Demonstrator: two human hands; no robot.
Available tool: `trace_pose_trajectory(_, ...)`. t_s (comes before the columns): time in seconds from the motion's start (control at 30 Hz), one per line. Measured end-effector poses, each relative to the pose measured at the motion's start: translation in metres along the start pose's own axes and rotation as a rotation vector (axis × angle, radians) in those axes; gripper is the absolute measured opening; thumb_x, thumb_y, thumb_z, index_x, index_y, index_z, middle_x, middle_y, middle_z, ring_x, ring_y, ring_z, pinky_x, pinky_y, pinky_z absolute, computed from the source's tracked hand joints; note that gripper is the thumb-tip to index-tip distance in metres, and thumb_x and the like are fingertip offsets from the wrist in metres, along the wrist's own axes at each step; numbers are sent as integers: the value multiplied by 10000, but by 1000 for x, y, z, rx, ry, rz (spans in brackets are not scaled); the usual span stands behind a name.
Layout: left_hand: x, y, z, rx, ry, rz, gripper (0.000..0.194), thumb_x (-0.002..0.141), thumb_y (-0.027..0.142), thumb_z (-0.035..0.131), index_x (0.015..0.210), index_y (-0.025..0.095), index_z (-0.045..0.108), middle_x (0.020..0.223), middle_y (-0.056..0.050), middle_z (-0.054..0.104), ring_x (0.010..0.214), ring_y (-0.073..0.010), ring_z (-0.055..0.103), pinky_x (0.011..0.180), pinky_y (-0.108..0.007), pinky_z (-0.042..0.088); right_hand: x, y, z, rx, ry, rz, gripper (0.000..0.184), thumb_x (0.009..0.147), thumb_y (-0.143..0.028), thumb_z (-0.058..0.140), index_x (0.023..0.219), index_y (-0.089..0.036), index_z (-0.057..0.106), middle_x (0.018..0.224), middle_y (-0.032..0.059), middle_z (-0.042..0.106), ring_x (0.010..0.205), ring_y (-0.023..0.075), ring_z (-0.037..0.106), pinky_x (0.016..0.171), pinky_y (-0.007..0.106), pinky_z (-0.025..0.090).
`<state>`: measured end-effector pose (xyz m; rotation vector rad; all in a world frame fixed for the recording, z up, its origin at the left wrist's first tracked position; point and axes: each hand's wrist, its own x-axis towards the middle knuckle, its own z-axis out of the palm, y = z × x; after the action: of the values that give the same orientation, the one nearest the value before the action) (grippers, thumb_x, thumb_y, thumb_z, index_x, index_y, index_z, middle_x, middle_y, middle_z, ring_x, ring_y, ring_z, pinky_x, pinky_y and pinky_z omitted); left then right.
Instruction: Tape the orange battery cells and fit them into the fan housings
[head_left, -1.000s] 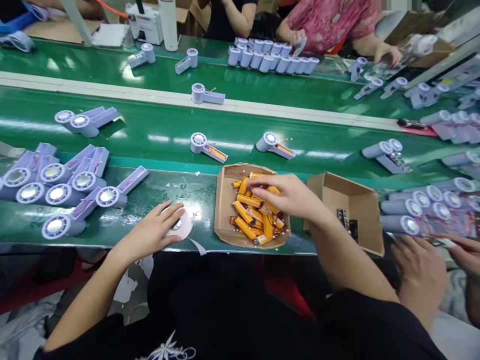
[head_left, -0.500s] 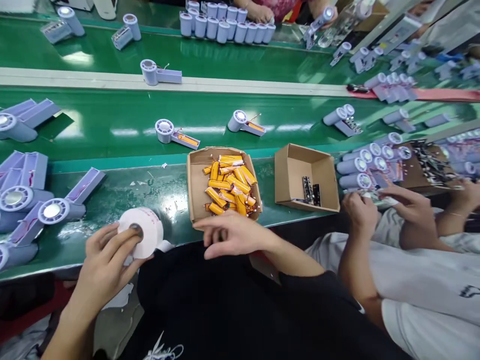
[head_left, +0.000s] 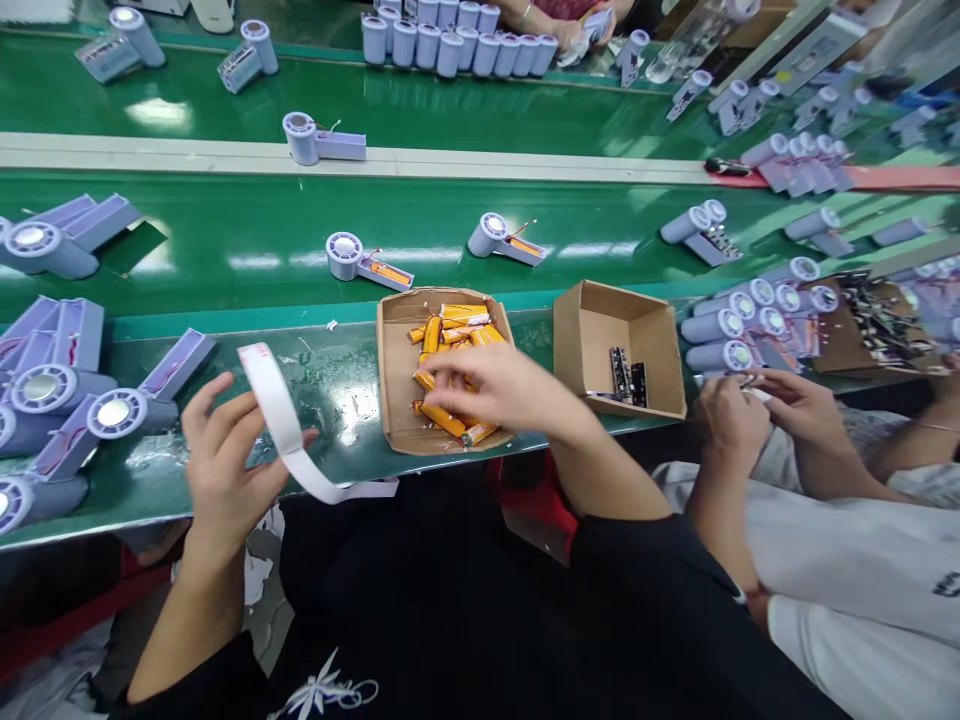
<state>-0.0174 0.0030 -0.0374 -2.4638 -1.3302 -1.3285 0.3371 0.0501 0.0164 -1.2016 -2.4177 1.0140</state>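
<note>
My left hand (head_left: 225, 465) grips a white tape roll (head_left: 271, 400), held edge-on above the green bench, with a loose white strip trailing to the right. My right hand (head_left: 499, 390) hovers over a shallow cardboard tray (head_left: 391, 375) full of orange batteries (head_left: 442, 330), fingers curled down among them; whether it holds one is hidden. Several lilac fan housings (head_left: 112, 412) lie to the left of my left hand.
An open cardboard box (head_left: 592, 335) with small circuit boards sits right of the tray. A co-worker's hands (head_left: 757, 410) work at the right beside more fan housings (head_left: 739, 320). Fan bodies (head_left: 349, 255) with batteries ride the green conveyor behind. Other people sit across the line.
My left hand turned the tape roll from flat-facing to edge-on and raised it. My right hand moved from the bench edge up into the battery tray.
</note>
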Motion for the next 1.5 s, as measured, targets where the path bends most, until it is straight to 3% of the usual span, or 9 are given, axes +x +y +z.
trace_pose_trajectory(0.17,7,11,17,-17,-54,66,381,871,188,890,1209,250,724,1187,-93,781,1325,-358,682,1176,-589,531,39,22,-19,-622,-101,229,353,1029,-444,727,1102,-123,854,1017,193,828,1055,361,743,986,509,512)
trace_pose_trajectory(0.23,10,14,20,-9,-34,72,366,875,158,855,1202,259,727,1170,-83,776,1298,-345,685,1149,-580,543,45,28,-18,-523,-114,148,283,1007,-408,763,1082,-157,869,1042,163,838,1046,329,757,975,482,545)
trace_pose_trajectory(0.5,16,29,13,13,-254,135,369,867,89,803,1188,256,727,1083,-79,785,1260,-342,612,1048,-512,540,12,14,-4,236,586,-328,343,1001,-406,806,1340,-352,794,1262,16,840,1240,273,787,1131,530,645)
trace_pose_trajectory(0.9,27,39,2,25,-393,206,271,998,166,737,1258,239,745,1091,-68,802,1134,-275,618,1003,-424,532,10,10,21,76,331,-719,329,1022,-173,734,1296,-341,804,1353,4,822,1418,270,706,1140,497,670)
trace_pose_trajectory(1.03,30,39,0,128,-290,256,267,1000,195,784,1259,253,753,1048,-29,809,1029,-245,608,984,-400,536,3,8,41,472,566,-440,540,1068,-226,673,1580,-385,611,1555,45,711,1447,256,684,1159,494,639)
trace_pose_trajectory(1.13,33,37,-1,139,-259,315,384,995,153,782,1328,343,758,1077,15,811,970,-214,597,1056,-408,556,1,-3,27,633,279,-197,501,1028,-389,767,1507,-274,674,1375,79,799,1225,249,792,1013,389,679)
trace_pose_trajectory(1.27,39,37,0,191,-365,352,507,1020,142,731,1460,393,710,1169,14,800,944,-198,617,1146,-455,566,3,-14,-13,383,-1,-3,258,967,-448,827,911,-200,784,811,-1,764,750,177,719,772,308,634)
trace_pose_trajectory(1.37,41,43,2,226,-396,379,572,1011,142,733,1524,386,663,1204,8,804,951,-191,647,1114,-411,583,2,-18,-12,406,101,39,327,921,-501,866,824,-213,746,750,-11,736,733,182,715,761,324,643)
trace_pose_trajectory(1.5,30,56,14,256,-220,420,581,934,69,801,1479,238,689,1097,-29,832,875,-189,608,800,-327,562,11,-23,49,950,512,90,573,829,-668,903,1136,-207,756,1012,75,848,927,266,838,874,428,716)
